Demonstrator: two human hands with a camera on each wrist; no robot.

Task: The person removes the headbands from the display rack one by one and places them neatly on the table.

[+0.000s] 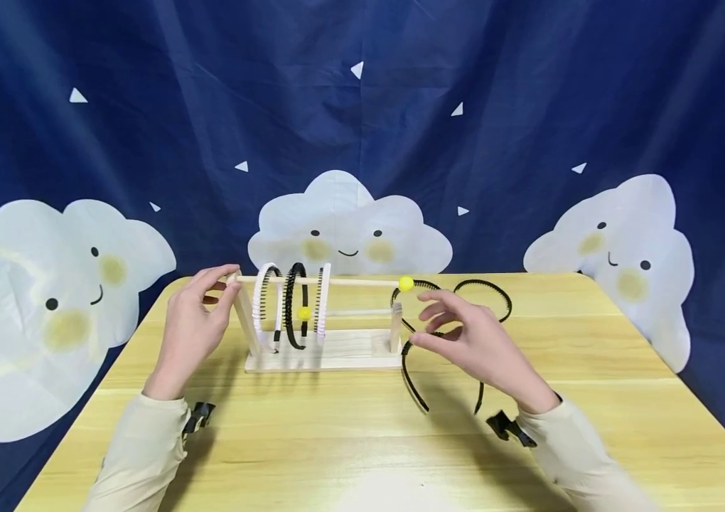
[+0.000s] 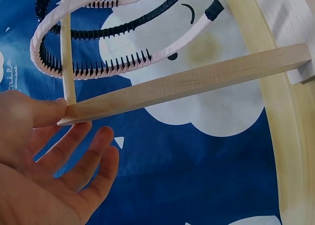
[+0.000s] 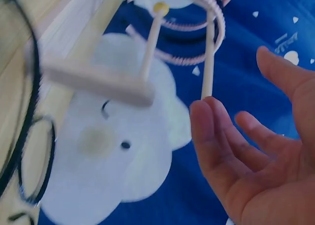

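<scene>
A wooden headband stand (image 1: 330, 361) has two rods tipped with yellow balls. Over its upper rod (image 1: 369, 283) hang a white headband (image 1: 257, 306), a black headband (image 1: 288, 316) and another white headband (image 1: 323, 302), all toothed inside. My left hand (image 1: 192, 331) pinches the top of the stand's left post (image 2: 187, 87) between thumb and fingers, where the upper rod joins it. My right hand (image 1: 478, 348) hovers right of the stand near the upper rod's yellow ball (image 1: 406, 284), fingers bent loosely and thumb apart, holding nothing.
Several black headbands lie on the wooden table (image 1: 311, 441) at the right: one black headband (image 1: 409, 380) below my right hand, another black headband (image 1: 505, 295) farther back. A blue curtain (image 1: 350, 128) with smiling clouds hangs behind the table.
</scene>
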